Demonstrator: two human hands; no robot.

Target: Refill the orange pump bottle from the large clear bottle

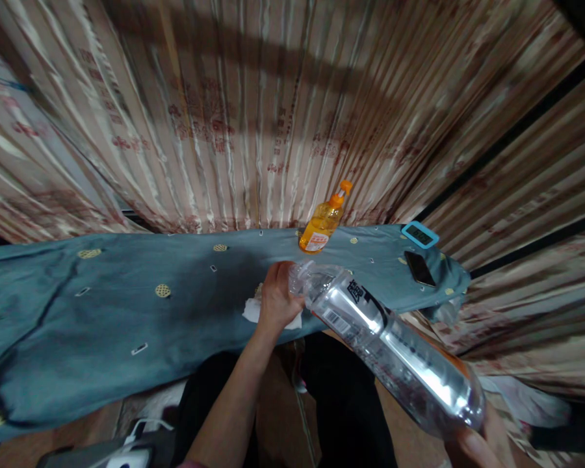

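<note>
A large clear plastic water bottle (390, 344) lies tilted across the lower right, its neck pointing up-left over the table's near edge. My right hand (472, 445) grips its base at the bottom right corner. My left hand (275, 299) is closed around the bottle's mouth or cap, above a white tissue (251, 311) lying on the blue cloth. An orange bottle (324, 221) with an orange cap stands further back on the table.
A blue embroidered cloth (127, 312) covers the table. At its right end sit a teal-framed digital device (420, 234) and a dark phone (419, 268). Striped curtains (253, 110) hang right behind. My dark trousers and the floor show below.
</note>
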